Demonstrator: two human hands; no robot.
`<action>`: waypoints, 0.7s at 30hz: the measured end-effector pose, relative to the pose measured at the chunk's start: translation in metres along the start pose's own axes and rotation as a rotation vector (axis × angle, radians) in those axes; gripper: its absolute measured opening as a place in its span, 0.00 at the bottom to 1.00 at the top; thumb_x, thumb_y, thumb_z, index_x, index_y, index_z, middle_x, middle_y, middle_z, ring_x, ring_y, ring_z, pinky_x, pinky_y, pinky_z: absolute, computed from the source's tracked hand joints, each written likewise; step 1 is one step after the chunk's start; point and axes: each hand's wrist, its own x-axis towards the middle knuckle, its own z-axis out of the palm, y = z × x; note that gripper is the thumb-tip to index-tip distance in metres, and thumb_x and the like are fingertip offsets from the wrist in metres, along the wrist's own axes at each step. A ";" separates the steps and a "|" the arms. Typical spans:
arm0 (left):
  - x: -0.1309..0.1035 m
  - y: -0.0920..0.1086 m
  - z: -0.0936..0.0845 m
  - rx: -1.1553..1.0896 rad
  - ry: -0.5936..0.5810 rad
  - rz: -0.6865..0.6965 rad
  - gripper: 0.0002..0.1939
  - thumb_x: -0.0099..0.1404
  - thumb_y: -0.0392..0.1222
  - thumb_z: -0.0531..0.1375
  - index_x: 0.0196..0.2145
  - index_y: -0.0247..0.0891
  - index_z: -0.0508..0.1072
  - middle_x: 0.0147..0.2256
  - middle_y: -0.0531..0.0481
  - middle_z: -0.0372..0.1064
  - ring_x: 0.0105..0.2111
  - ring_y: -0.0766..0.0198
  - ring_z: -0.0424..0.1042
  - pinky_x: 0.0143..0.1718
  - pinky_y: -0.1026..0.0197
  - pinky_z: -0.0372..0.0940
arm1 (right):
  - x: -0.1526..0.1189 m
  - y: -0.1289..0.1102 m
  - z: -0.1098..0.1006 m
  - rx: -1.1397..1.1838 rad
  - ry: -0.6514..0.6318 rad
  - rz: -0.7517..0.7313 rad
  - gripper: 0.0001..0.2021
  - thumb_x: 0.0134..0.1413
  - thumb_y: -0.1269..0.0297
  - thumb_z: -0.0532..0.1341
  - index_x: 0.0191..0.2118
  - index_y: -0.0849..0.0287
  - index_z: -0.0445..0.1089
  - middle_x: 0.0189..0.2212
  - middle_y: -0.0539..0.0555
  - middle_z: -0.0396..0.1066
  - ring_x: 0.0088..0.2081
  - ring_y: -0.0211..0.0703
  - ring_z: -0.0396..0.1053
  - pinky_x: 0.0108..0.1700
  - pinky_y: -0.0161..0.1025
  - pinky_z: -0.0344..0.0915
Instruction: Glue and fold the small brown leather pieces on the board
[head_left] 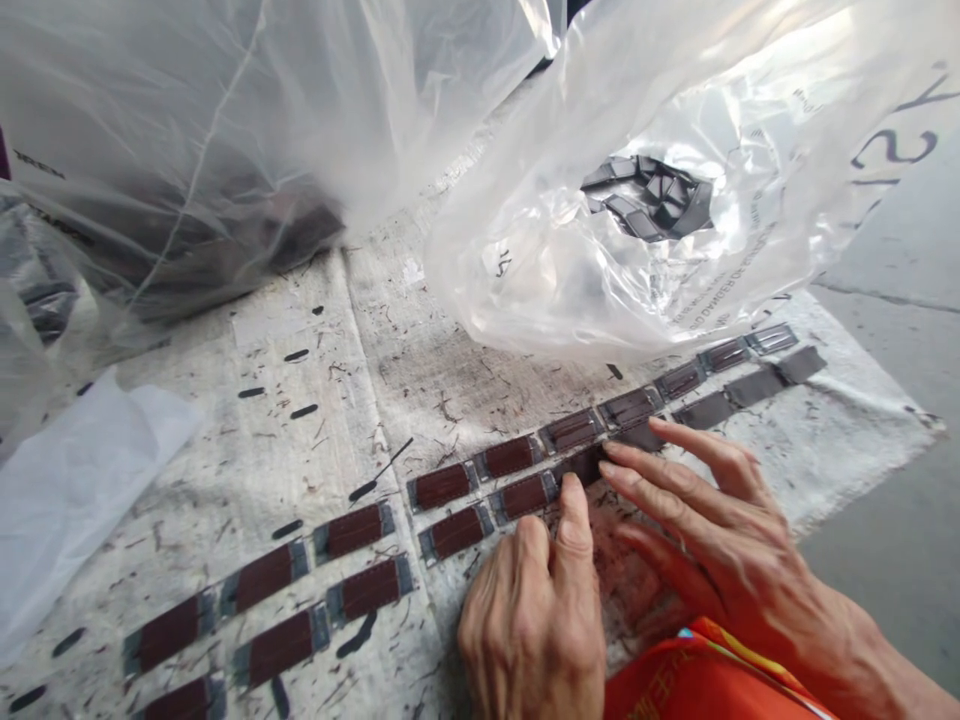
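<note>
Plainly, a creased white sheet [97, 480] lies toward 8 o'clock, and a large, cloudy, clear plastic bag [247, 120] with dark contents slumps above it toward 10 o'clock. Two slanting rows of small rectangular dark brown pieces, an upper row [442, 487] and a lower row [456, 533], stretch from about 8 o'clock toward 3 o'clock over an off-white cloth [420, 360] flecked with threads and black scraps. At 6 o'clock is the left hand [532, 610], index finger extended to the near edge of the lower row, other fingers curled; whether its grip encloses anything, I cannot tell. Between 1 and 2 o'clock, a printed clear plastic bag [525, 260] shows glossy black flat pieces [660, 197] inside. Toward 5 o'clock is bright red fabric [660, 680]. The right hand [727, 530], at 4 o'clock, has its grip unclasped, fingers outstretched, fingertips touching the lower row. Grey floor [892, 520] shows beyond the cloth.
</note>
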 end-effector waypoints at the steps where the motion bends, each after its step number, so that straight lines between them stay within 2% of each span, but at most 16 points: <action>1: 0.000 0.000 0.000 -0.005 0.006 -0.005 0.20 0.67 0.30 0.56 0.56 0.38 0.69 0.26 0.53 0.65 0.24 0.63 0.65 0.28 0.58 0.55 | 0.002 0.000 0.001 -0.025 -0.009 -0.009 0.15 0.59 0.69 0.61 0.51 0.61 0.70 0.50 0.60 0.76 0.63 0.58 0.56 0.55 0.55 0.60; 7: 0.002 -0.001 -0.002 -0.032 0.029 -0.002 0.17 0.68 0.30 0.55 0.53 0.37 0.70 0.25 0.54 0.65 0.23 0.63 0.64 0.27 0.58 0.55 | 0.008 -0.003 0.001 -0.087 -0.004 0.019 0.15 0.60 0.65 0.61 0.51 0.61 0.69 0.49 0.59 0.76 0.64 0.59 0.54 0.59 0.57 0.56; 15: 0.005 -0.003 -0.007 -0.031 -0.033 0.018 0.18 0.69 0.32 0.55 0.55 0.37 0.68 0.26 0.53 0.66 0.23 0.64 0.68 0.25 0.59 0.58 | 0.009 -0.009 0.002 -0.172 -0.048 -0.010 0.18 0.59 0.60 0.62 0.53 0.60 0.69 0.51 0.60 0.74 0.62 0.61 0.55 0.59 0.60 0.55; 21: 0.007 -0.008 -0.008 -0.136 0.008 0.008 0.14 0.70 0.33 0.53 0.52 0.36 0.70 0.28 0.52 0.72 0.24 0.64 0.72 0.25 0.61 0.60 | 0.007 -0.010 0.005 -0.160 -0.043 -0.026 0.20 0.59 0.60 0.62 0.54 0.63 0.68 0.52 0.63 0.72 0.62 0.62 0.55 0.59 0.62 0.55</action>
